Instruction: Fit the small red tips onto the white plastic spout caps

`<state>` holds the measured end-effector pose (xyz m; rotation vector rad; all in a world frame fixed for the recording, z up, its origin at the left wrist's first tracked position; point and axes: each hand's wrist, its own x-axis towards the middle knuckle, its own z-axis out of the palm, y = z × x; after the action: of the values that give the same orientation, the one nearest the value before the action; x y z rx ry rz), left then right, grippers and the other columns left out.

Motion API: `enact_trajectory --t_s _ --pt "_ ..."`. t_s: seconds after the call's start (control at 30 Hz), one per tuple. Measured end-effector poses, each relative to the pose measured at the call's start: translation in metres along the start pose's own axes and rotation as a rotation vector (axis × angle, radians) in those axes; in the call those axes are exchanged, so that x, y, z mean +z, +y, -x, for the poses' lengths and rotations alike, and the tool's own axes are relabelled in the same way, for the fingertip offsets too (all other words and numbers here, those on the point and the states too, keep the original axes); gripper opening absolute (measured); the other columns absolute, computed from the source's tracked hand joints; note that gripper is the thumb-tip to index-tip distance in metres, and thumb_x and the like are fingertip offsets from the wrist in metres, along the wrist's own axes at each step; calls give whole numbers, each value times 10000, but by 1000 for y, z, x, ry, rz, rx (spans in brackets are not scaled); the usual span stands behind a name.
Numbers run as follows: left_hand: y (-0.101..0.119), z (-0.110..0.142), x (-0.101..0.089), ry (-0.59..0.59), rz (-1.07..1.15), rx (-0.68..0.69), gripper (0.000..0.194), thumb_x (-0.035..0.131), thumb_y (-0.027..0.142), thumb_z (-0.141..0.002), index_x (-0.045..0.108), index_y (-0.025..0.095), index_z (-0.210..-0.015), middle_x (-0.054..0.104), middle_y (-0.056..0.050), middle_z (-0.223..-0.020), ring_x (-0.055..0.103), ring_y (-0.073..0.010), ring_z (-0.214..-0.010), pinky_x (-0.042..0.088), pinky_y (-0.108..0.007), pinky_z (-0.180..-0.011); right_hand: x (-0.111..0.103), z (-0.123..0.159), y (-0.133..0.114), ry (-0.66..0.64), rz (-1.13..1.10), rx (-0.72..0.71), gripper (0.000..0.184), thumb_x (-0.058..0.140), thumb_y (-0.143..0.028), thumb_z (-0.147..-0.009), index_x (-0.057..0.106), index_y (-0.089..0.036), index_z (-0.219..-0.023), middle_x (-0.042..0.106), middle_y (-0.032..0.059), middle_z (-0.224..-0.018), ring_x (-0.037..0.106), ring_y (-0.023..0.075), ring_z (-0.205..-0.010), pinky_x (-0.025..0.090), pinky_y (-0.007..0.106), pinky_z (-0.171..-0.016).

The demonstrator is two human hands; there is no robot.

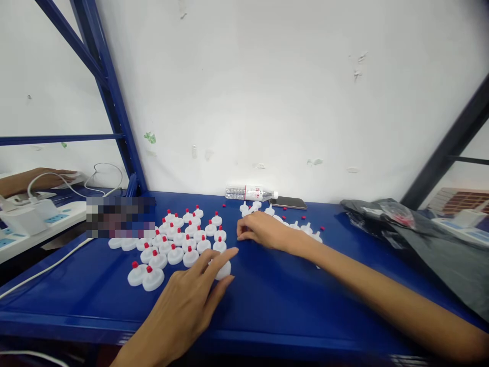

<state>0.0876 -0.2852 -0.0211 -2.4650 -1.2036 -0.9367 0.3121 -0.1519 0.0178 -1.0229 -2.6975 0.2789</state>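
Note:
My left hand [189,298] is at the front of the blue table, its thumb and fingers around a white nozzle cap [223,270]; the cap's top is partly hidden by the fingers. Left of and behind it stand several white nozzle caps [175,254] with small red tips, grouped closely. My right hand [263,229] reaches in from the right, fingers curled and pinched low over the table; anything in its fingertips is hidden. Behind and beside that hand are white nozzle caps [306,228] without red tips, partly covered by the hand and forearm. Loose red tips [303,217] lie around them.
A clear bottle [252,193] lies against the wall, beside a dark phone [288,203]. Black plastic bags [408,244] cover the table's right side. At left are a white power strip [64,214] with cables, a blurred patch, and another person's hand [49,178].

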Motion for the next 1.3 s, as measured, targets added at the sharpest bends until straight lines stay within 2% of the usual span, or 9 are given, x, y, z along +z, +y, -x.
enact_trajectory --t_s 0.1,0.3,0.43,0.6,0.83,0.93,1.07,1.2,1.3 --pt "-2 0 3 19 77 -77 475 389 431 -1096 331 263 -1537 757 -55 -1104 715 -149 -588 508 -243 -496 -10 2 -4 35 -124 -10 82 677 -164 -943 744 -159 -896 744 34 -772 680 160 -728 455 260 -673" --pt "-3 3 7 24 172 -157 678 462 464 -1067 147 283 -1640 700 71 -738 654 -148 -465 541 -240 -514 -44 10 -37 89 -551 14 225 610 -303 -994 776 -200 -1104 775 45 -896 704 147 -770 539 259 -690" --pt "-1 2 7 73 228 -184 757 487 467 -1059 54 296 -1655 762 47 -879 658 -119 -464 527 -207 -470 -47 17 -56 24 -727 -116 170 703 -311 -930 804 -217 -1031 789 34 -947 711 158 -874 549 265 -760" --pt "-2 3 7 106 219 -205 785 484 478 -1059 18 285 -1661 783 48 -874 642 -113 -423 498 -196 -432 -40 21 -65 -63 -723 -159 132 755 -293 -891 814 -235 -994 790 12 -944 709 153 -840 542 274 -763" --pt "-4 5 10 122 167 -198 775 462 507 -1064 15 294 -1661 741 94 -722 594 -120 -345 480 -208 -418 -26 19 -66 9 -622 -176 135 753 -306 -903 817 -228 -992 792 11 -925 693 146 -800 528 259 -721" --pt "-3 4 9 122 164 -183 764 471 519 -1059 58 291 -1660 738 82 -726 636 -127 -398 493 -207 -439 -24 19 -67 45 -588 -186 144 777 -312 -876 821 -218 -977 789 12 -877 697 141 -755 542 259 -730" --pt "0 5 3 180 158 -185 763 569 501 -1004 207 255 -1628 747 -2 -942 667 -126 -541 523 -221 -502 -32 20 -62 -7 -524 -148 130 766 -268 -866 828 -210 -965 784 11 -798 705 139 -704 547 246 -678" --pt "0 7 0 235 214 -160 499 540 279 -1005 407 218 -1482 683 6 -931 553 -74 -481 438 -202 -456 -26 16 -48 -24 -424 -101 119 768 -242 -861 831 -196 -950 796 26 -802 730 152 -718 550 243 -677" --pt "-1 6 1 178 155 -14 282 498 168 -1010 555 224 -1281 676 14 -882 629 -97 -564 426 -222 -492 -7 11 -41 -6 -424 -100 138 785 -287 -866 826 -186 -951 801 31 -830 728 150 -724 546 238 -695"
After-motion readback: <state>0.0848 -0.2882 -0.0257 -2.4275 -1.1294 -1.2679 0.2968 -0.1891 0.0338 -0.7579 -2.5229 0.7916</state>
